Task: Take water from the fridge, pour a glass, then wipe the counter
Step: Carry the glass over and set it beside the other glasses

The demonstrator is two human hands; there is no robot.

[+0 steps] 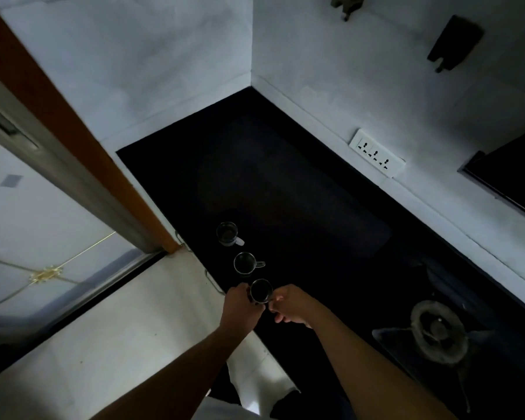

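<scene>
Three clear glass mugs with handles stand in a row near the front left edge of the black counter (pixel 285 177). The far mug (pixel 227 233) and the middle mug (pixel 245 263) stand free. My left hand (pixel 240 307) grips the left side of the near mug (pixel 261 291). My right hand (pixel 288 304) pinches that mug's handle with curled fingers. No water bottle and no cloth are in view.
A gas burner (pixel 437 331) sits on the counter at the right. A white socket strip (pixel 376 153) is on the back wall, with a dark appliance (pixel 509 180) beyond it. A wooden door frame (pixel 73 125) runs along the left; pale floor lies below.
</scene>
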